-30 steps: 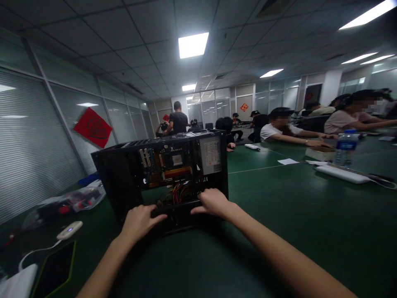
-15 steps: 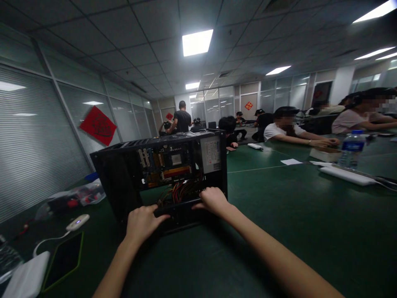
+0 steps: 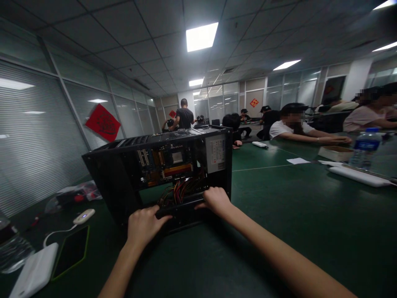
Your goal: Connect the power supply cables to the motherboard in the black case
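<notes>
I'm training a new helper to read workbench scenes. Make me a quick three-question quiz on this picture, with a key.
1. Multiple choice. What do the left hand and right hand both grip?
A) a sheet of paper
B) the computer case
C) a shallow box
2. True or false: coloured wires show through the case's open side.
3. Fill in the blank: the bottle at the right of the picture, standing on the green table, has a ____ cap.

Key: 1 B; 2 true; 3 blue.
</notes>
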The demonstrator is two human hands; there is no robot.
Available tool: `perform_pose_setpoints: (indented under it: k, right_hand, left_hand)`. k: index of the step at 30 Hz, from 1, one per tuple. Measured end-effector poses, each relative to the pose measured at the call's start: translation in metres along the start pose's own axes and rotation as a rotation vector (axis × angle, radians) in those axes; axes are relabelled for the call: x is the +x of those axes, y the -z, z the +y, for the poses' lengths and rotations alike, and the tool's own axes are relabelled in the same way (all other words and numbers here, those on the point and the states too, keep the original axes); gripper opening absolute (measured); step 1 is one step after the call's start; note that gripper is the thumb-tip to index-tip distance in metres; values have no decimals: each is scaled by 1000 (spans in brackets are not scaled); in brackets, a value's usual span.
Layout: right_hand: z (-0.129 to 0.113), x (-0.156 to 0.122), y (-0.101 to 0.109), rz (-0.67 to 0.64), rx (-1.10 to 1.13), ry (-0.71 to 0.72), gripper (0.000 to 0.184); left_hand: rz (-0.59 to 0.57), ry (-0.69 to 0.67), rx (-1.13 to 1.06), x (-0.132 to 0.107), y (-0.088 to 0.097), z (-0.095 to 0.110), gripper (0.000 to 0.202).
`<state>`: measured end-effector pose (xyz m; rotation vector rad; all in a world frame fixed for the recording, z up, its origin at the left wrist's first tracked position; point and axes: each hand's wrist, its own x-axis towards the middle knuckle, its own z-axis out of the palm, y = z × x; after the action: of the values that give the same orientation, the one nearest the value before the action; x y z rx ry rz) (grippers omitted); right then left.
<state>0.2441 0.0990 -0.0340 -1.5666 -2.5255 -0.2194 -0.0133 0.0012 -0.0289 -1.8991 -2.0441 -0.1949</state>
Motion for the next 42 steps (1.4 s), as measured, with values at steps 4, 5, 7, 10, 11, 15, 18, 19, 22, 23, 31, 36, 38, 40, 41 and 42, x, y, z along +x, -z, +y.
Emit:
perform_pose_setpoints:
  k: [4, 5, 7, 10, 11, 15, 18, 19, 22, 23, 31, 36, 38, 40, 41, 42]
  right_hand:
    - [-2, -10, 3, -26, -3, 3, 75]
    - [-2, -13, 3, -29, -1, 7, 75]
    - [0, -18, 1, -27, -4, 24, 74]
    - [4, -25, -4, -2, -33, 73, 68]
    - [5, -26, -6, 7, -42, 92, 66]
    - [8, -31, -11, 18, -56, 131, 63]
    - [8, -35, -11, 14, -66, 146, 62]
    - [9, -36, -10, 13, -72, 156, 62]
    - [13, -40, -9, -1, -94, 177, 62]
    - [16, -41, -9, -1, -100, 177, 61]
    - [60, -43, -19, 28, -140, 123, 52]
    - [90, -48, -12, -7, -199, 92, 45]
    - [106, -52, -11, 13, -209, 104, 46]
    - [125, -56, -11, 50, -218, 103, 50]
    - [136, -59, -12, 67, -227, 92, 52]
    - [147, -61, -12, 81, -241, 76, 54]
  left_hand:
    - [20, 4, 10, -8, -4, -1, 47]
    - [34, -2, 15, -11, -5, -1, 47]
    - [69, -23, 28, -14, -6, 0, 47]
    - [100, -47, 62, -18, -7, 1, 46]
    - [112, -51, 74, -18, -9, 2, 45]
    - [209, -79, 97, -20, -19, 0, 44]
    - [246, -104, 62, -22, -25, -2, 46]
    - [240, -107, 47, -23, -25, -1, 46]
    - [181, -98, 15, -23, -20, 4, 43]
    - [159, -92, 7, -23, -18, 7, 42]
    - [79, -138, -90, -4, -11, 46, 37]
    - [61, -185, -137, 6, -5, 73, 36]
    - [41, -206, -171, 9, -2, 88, 36]
    - [13, -219, -209, 12, 2, 105, 39]
    - [-1, -224, -227, 14, 3, 115, 41]
    - [-14, -223, -243, 16, 5, 126, 43]
